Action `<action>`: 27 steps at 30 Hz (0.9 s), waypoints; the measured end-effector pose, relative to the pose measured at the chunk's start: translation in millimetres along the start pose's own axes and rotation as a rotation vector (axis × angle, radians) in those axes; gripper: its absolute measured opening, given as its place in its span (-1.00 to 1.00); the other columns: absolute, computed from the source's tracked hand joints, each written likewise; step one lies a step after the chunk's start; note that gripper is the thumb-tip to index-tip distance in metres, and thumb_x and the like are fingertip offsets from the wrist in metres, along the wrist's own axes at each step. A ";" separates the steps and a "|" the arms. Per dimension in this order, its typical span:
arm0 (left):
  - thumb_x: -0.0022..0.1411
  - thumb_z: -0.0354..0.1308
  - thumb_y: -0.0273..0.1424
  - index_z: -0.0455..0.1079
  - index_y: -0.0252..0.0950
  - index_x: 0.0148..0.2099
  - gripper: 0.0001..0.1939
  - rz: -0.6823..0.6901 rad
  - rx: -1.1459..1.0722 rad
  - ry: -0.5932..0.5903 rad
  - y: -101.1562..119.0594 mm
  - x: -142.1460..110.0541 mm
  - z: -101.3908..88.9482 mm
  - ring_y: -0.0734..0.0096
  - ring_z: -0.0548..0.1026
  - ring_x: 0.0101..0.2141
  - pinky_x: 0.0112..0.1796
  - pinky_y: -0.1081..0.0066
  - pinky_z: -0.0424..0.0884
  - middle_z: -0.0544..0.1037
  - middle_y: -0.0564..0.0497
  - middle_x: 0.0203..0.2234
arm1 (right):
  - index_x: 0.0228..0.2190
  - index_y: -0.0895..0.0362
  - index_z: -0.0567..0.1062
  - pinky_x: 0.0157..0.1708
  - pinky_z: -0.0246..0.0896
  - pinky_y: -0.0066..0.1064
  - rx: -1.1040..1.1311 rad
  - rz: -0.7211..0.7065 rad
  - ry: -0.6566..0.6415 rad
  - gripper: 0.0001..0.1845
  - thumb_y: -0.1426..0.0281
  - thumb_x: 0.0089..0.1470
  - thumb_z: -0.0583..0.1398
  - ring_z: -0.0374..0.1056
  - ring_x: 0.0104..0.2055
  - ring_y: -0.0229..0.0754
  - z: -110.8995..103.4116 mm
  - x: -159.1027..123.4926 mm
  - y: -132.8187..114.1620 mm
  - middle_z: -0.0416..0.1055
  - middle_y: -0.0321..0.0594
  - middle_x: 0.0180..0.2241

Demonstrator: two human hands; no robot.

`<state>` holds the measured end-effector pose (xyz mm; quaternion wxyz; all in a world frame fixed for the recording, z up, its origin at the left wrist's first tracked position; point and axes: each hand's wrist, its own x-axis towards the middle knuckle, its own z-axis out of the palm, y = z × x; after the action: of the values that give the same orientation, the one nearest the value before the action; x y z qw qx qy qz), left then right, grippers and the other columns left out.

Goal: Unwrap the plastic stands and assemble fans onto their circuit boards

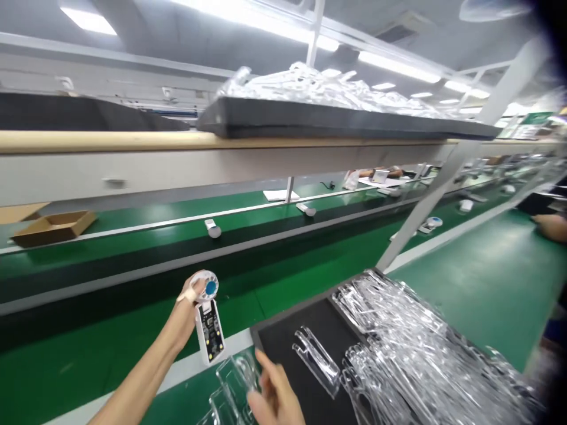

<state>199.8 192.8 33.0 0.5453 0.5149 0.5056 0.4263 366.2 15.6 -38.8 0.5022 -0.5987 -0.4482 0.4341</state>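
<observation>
My left hand (189,291) grips a white handheld device (200,336) by its ring-shaped head, which has a blue centre. The device's body is uncovered, showing a dark circuit board with small yellow spots. Lower down, my right hand (280,391) has thumb and forefinger apart, with some motion blur. Just left of it are clear plastic covers (230,386) at the bench edge; whether the fingers touch them I cannot tell. A few more clear covers (318,359) lie in the black tray (283,333) to its right.
A big heap of clear plastic covers (411,348) fills the tray's right side. Beyond runs a dark conveyor belt (261,229) carrying white devices (213,229). A cardboard box (55,228) stands far left. Overhead, a shelf holds another loaded black tray (336,121); a slanted post (425,206) rises right.
</observation>
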 end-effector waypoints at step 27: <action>-0.09 0.27 0.01 0.34 -0.35 -0.01 -0.31 -0.310 -0.365 -0.003 15.9 -173.0 -107.6 0.06 0.39 -0.05 -0.15 0.27 0.36 0.50 -0.19 -0.13 | 0.18 -0.23 0.10 -0.21 0.32 -0.20 -0.634 -0.377 -0.101 -0.45 0.23 0.17 0.06 0.35 -0.19 -0.05 148.1 -65.6 -98.7 0.35 -0.21 -0.20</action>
<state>72.4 37.9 72.7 0.6892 0.3246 0.4924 0.4210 198.1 -7.6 45.9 0.3403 -0.6092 -0.6871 0.2025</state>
